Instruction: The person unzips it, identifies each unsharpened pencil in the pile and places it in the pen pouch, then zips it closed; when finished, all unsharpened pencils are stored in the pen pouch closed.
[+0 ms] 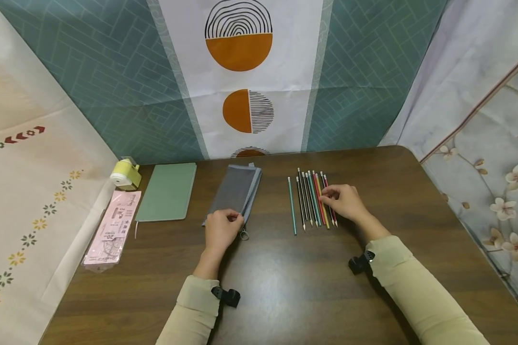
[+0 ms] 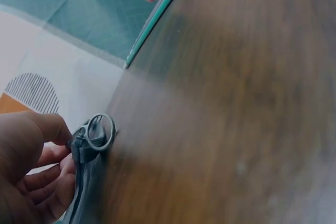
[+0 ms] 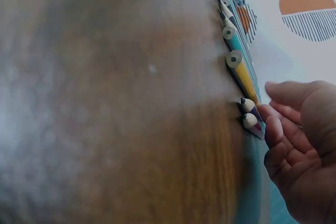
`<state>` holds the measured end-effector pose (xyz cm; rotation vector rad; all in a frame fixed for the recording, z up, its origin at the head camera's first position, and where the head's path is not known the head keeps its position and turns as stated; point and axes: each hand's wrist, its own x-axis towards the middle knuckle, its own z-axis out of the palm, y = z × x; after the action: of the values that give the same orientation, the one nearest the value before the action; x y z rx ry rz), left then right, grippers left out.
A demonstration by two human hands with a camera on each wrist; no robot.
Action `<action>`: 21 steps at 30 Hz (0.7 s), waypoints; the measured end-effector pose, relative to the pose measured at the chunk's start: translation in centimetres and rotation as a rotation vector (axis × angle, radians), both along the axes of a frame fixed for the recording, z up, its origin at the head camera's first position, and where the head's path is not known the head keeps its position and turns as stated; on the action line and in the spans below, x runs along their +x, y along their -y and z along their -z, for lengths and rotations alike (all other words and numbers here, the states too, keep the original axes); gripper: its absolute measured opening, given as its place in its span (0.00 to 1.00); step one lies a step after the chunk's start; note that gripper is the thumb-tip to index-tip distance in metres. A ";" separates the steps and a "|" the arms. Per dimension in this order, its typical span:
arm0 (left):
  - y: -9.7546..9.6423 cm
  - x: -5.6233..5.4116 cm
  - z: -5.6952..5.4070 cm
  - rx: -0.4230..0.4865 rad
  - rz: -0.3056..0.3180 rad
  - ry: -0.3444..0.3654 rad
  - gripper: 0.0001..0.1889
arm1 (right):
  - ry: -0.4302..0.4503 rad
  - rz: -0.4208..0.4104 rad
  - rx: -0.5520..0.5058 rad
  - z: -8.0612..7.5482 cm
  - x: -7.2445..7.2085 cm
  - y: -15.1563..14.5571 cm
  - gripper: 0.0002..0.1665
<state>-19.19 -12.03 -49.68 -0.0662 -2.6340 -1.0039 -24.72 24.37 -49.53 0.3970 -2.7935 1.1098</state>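
A grey zippered pencil case (image 1: 234,188) lies flat left of the table's middle. My left hand (image 1: 221,231) pinches its near end between thumb and fingers, beside the zipper's metal ring (image 2: 112,136). To the right, several pencils (image 1: 307,197) lie side by side, tips toward me, with one teal pencil (image 1: 292,207) a little apart at the left. My right hand (image 1: 345,203) is at the right side of this row, fingers loosely bent. A gap shows between thumb and forefinger in the right wrist view, where the fingers are close to a yellow pencil (image 3: 244,80) and two dark-tipped pencils.
A green notebook (image 1: 167,192) lies left of the pencil case. Further left are a pink package (image 1: 113,229) and a yellow-and-white pencil sharpener (image 1: 127,174). Patterned cloth (image 1: 147,91) hangs behind the wooden table (image 1: 285,287).
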 end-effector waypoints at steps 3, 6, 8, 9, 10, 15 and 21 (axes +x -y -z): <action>-0.1 0.0 -0.1 0.021 -0.004 0.016 0.04 | -0.014 -0.003 0.025 -0.1 -0.1 0.3 0.10; -0.2 -0.1 0.0 0.033 -0.006 0.027 0.04 | -0.012 0.003 0.043 -0.2 -0.2 0.6 0.09; -0.2 -0.2 0.1 0.046 -0.005 0.030 0.04 | -0.006 0.016 0.049 -0.2 -0.3 0.8 0.09; -0.2 -0.2 0.1 0.051 -0.003 0.027 0.04 | -0.002 0.023 0.050 -0.3 -0.3 0.9 0.09; -0.2 -0.3 0.2 0.060 0.000 0.025 0.04 | 0.000 0.028 0.051 -0.3 -0.3 0.9 0.09; 0.0 -0.4 0.4 0.097 0.004 0.004 0.04 | 0.028 0.071 0.059 -0.5 -0.3 1.2 0.07; 0.1 -0.4 0.2 0.115 0.008 -0.008 0.04 | 0.049 0.116 0.067 -0.6 -0.3 1.7 0.09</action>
<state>-19.62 -12.09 -49.83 -0.0540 -2.5655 -1.1527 -25.05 22.67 -48.89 0.2133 -2.8606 1.0178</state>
